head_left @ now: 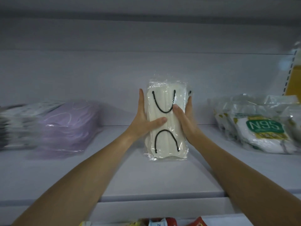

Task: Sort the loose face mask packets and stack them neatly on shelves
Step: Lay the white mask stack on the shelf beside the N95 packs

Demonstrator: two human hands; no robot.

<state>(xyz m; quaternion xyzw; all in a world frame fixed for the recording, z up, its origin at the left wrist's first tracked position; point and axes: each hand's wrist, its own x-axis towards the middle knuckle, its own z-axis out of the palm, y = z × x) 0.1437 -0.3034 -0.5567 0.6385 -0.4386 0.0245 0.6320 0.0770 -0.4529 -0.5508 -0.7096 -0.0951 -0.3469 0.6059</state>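
Both hands clamp the mask packet (166, 139) by its long edges. The left hand (143, 118) and right hand (184, 116) each lay fingers along one side and press a thumb onto the front face, probably to keep it square for placement. It is held over the middle of the shelf (130, 176), between the purple stack (68, 126) and the N95 packets (260, 128). Clear film wraps white masks with black ear loops.

A shop: white display shelf (162, 180) with stacked mask packets (254, 128), slotted upright (290, 69).
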